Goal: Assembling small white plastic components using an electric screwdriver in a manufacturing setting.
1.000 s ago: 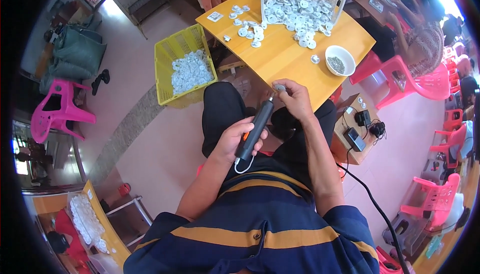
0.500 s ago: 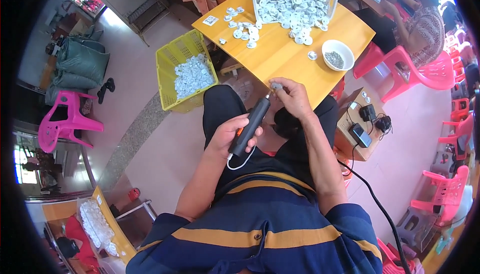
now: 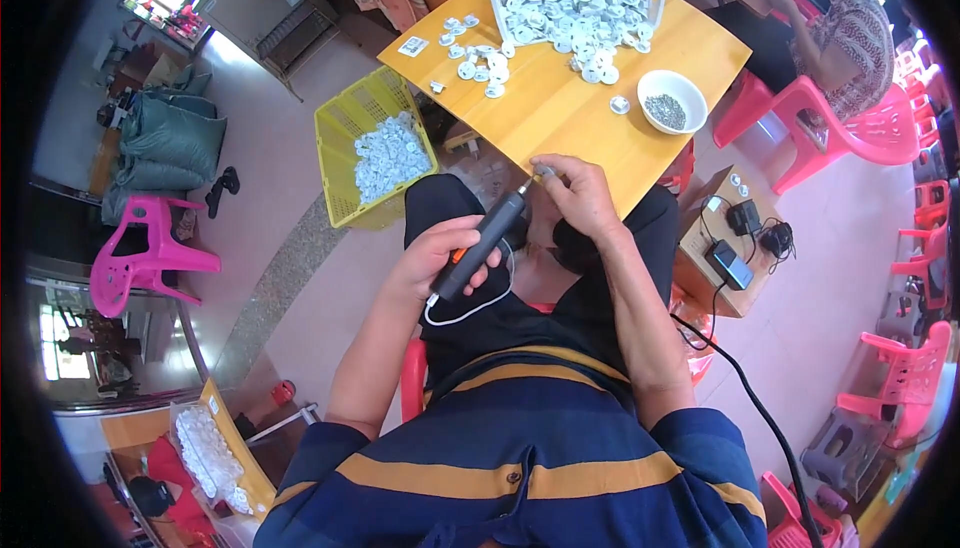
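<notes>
The left hand point(image 3: 447, 251) is curled firmly around a black cylindrical tool point(image 3: 492, 236), thumb on top and fingers wrapped underneath. The right hand point(image 3: 582, 194) is nearly closed, its thumb and forefinger pinching a small greyish part point(image 3: 544, 172) just past the near corner of the yellow table point(image 3: 565, 120). The tool's thin tip points far and right, right up to that part; whether the two touch is too small to tell.

Both hands work in the air above the lap, so a slip of the tip, from a poor angle or a loose pinch, could skid into the right fingertips or twist the part free. A dropped piece would probably fall between the knees to the floor. The white cable point(image 3: 457, 321) loops over the lap and could snag on a leg and tug the tool off line. On the table's right side, the white bowl point(image 3: 692, 90) of small metal pieces point(image 3: 665, 111) sits near the edge, where a careless sweep of the right forearm might tip it
</notes>
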The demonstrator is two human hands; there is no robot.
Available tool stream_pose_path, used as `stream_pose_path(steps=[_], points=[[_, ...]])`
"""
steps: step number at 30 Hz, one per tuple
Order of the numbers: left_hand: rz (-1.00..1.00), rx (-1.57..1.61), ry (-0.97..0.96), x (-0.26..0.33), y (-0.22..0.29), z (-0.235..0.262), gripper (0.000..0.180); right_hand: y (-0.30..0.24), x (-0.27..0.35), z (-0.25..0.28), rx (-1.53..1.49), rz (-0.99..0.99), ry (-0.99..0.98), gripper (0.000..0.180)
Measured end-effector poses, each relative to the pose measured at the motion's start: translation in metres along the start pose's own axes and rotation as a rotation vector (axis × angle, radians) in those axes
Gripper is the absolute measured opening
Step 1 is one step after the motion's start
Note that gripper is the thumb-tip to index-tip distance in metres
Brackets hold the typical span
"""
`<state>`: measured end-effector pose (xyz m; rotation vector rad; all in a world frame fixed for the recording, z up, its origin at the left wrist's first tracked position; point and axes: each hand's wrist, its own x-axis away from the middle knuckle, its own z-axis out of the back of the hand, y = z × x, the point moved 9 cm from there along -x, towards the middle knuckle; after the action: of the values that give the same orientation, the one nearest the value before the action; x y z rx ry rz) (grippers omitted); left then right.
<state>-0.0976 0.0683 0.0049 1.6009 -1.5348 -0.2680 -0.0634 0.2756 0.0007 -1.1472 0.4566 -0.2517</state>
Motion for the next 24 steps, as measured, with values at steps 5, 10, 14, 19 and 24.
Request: stream_pose_path(steps=[5, 10, 14, 19, 24], points=[[0.014, 0.035, -0.014, 0.001, 0.0, -0.001, 0.046, 0.005, 0.001, 0.0, -0.077, -0.017, -0.003, 0.022], [0.02, -0.061, 0.037, 0.002, 0.005, -0.009, 0.033, 0.003, 0.001, -0.001, -0.146, -0.059, -0.029, 0.023], [0.026, -0.152, 0.084, 0.002, 0.012, -0.012, 0.034, 0.002, 0.002, -0.001, -0.233, -0.174, -0.057, 0.023], [0.047, -0.317, 0.108, -0.002, 0.018, -0.01, 0.05, 0.005, 0.001, 0.0, -0.243, -0.185, -0.064, 0.024], [0.048, -0.318, 0.135, -0.002, 0.026, -0.015, 0.04, 0.007, 0.001, 0.0, -0.254, -0.188, -0.069, 0.025]])
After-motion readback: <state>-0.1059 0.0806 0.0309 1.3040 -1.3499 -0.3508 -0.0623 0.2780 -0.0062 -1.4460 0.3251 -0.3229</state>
